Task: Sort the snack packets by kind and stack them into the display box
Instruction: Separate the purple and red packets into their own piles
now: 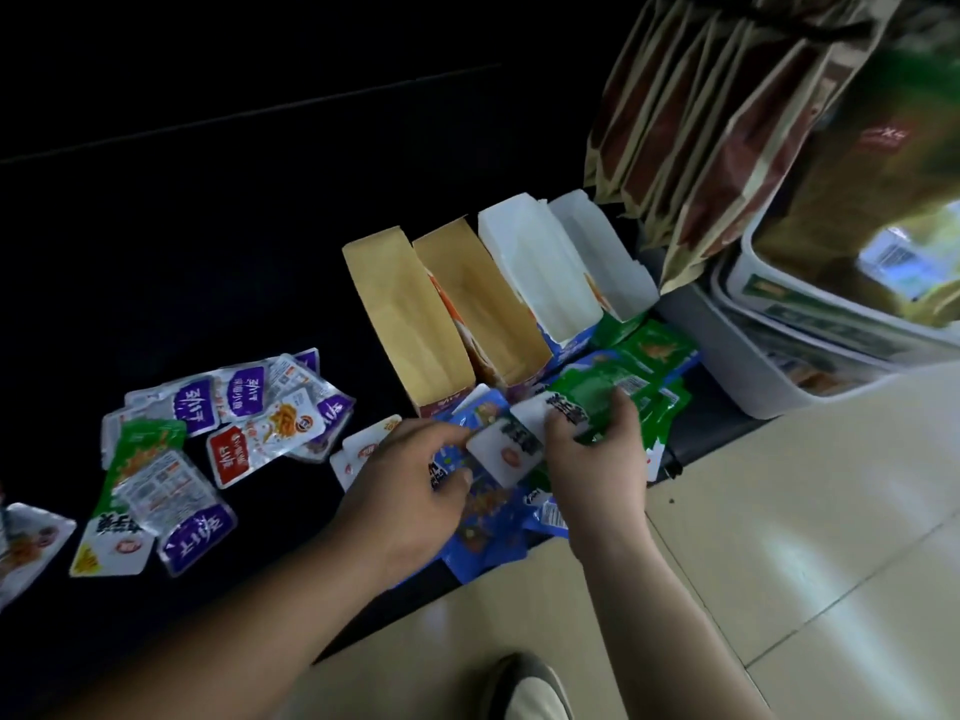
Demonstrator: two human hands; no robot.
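Both hands work at the table edge, just in front of the display boxes.

Left hand [410,491]: fingers curled, thumb and forefinger pinching the left edge of a white packet [501,454]. The packet lies tilted in the gap between the two hands, over a heap of blue packets [483,537].

Right hand [597,454]: fingers curled round a second white packet [540,413] with black lettering, thumb on its near face. It overlaps the top right of the first packet. Cannot tell if the right hand also touches the first one.

Green packets [644,366] are piled just behind and beside the right hand, some reaching under it.

Four open display boxes stand side by side behind the hands: two brown boxes [405,324] on the left and two white boxes [535,283] on the right. The held packets are near the foot of the brown ones, not inside any box.

Well to the left on the dark table [208,200] lies a loose pile: purple packets [192,402], a red packet [234,454], a green-and-white packet [140,449].

Far right: hanging brown bags [727,122] and white tubs [779,356]. A shoe [524,688] shows on the tiled floor [805,537].
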